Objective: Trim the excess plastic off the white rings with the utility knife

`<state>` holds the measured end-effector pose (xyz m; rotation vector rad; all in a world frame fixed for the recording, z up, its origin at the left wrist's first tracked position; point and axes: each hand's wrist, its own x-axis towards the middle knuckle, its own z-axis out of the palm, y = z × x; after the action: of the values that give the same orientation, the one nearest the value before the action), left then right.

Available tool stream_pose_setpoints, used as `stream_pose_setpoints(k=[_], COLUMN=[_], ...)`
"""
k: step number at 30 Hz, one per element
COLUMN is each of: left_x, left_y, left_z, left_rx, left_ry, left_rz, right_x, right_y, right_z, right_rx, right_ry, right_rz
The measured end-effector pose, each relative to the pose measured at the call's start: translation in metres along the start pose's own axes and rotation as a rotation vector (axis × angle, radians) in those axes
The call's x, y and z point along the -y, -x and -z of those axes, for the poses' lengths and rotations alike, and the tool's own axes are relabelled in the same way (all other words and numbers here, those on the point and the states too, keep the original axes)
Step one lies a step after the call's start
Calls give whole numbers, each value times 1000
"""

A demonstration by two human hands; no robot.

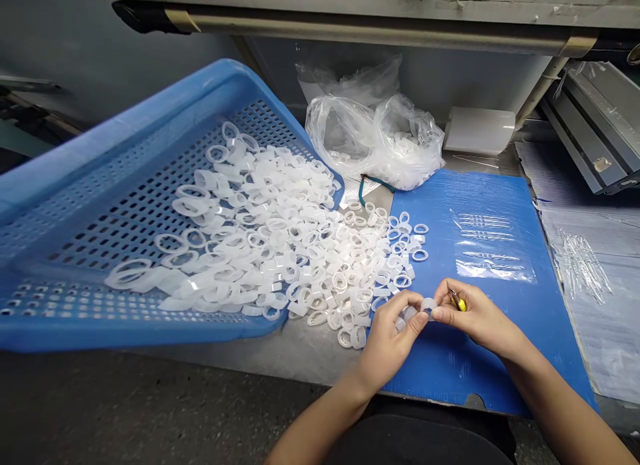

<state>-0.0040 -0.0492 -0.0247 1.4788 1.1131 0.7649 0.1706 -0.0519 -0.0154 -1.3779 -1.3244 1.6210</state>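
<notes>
A person's dark-clothed lap [420,442] and bare left forearm [320,418] and right forearm [560,402] reached over a steel workbench [310,352] at a cramped workstation. The left hand [387,338] and right hand [475,315] were drawn close, their fingertips narrowly pinching a white plastic ring [427,307] between them. A small yellow-handled tool [457,300] was tucked in the right hand. Just beside the left hand lay the edge of a heap of similar rings [300,252], spilling from a tilted blue perforated tray [120,122] onto a blue plastic mat [500,198]. Farther along the mat lay clear plastic sleeves [493,245] holding slim strips. Beyond the heap, a knotted clear plastic bag [380,145] slumped against the wall, with a green wire [367,185] lying at its foot. A white roll [480,130] stood to its right. A pale sheet [595,318] to the right of the mat carried a cluster of clear slivers [583,265], below a grey metal rail assembly [595,125].
</notes>
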Motion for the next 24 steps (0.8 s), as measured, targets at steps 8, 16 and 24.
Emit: stream_pose_setpoints(k=[8, 16, 24], left_x=[0, 1, 1], left_y=[0, 0, -1], left_z=[0, 1, 1], left_rx=[6, -3, 3], left_ry=[8, 6, 9], left_rz=[3, -21, -37], right_x=[4, 4, 4], right_y=[0, 1, 1], right_z=[-4, -4, -4], right_rx=[-22, -19, 11], right_ry=[-7, -14, -34], right_rz=[12, 15, 13])
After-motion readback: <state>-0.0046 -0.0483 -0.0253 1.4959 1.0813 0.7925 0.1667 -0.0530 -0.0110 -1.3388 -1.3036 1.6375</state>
